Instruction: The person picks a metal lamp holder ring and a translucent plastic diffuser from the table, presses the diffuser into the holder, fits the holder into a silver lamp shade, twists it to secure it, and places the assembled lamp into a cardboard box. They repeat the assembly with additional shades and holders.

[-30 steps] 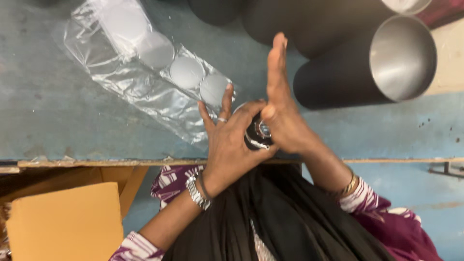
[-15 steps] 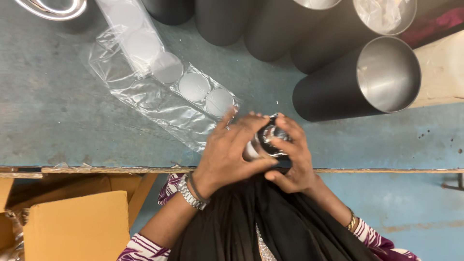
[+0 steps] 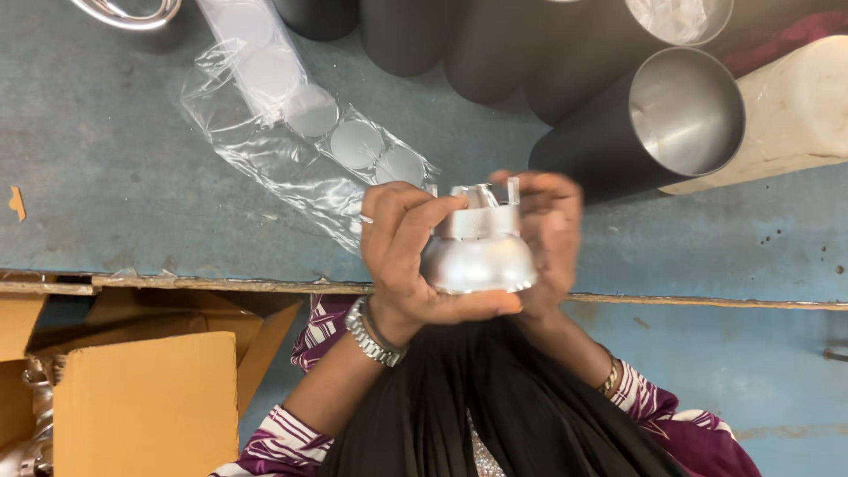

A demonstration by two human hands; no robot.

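At the far left we see brown cardboard boxes (image 3: 146, 402) below the edge of the counter (image 3: 106, 177), and up at the top left corner a bit of curved metal ring (image 3: 124, 12) lies on the blue-grey surface. Moving right, a clear plastic sleeve (image 3: 291, 132) lies open on the counter with a row of flat silver discs (image 3: 356, 143) inside it; several discs remain in the sleeve. Next we come to our left hand (image 3: 406, 256), a watch at the wrist, its fingers curled over the upper rim and its thumb under the bowl of a small silver bell-shaped metal part (image 3: 477, 252), which we hold above the counter's near edge, in front of our body rather than resting on anything. Our right hand (image 3: 552, 243) closes around the far side of the same part, fingertips at its notched top; it is blurred, so we cannot tell just how each finger sits. We judge the part to be mid-handling: it is in hand and seems whole, but not set down or joined to anything we can see. Further right, dark metal tubes (image 3: 654, 124) with bright insides lie on the counter, well apart from the part, and a cream cylinder (image 3: 786, 115) lies just beside them.
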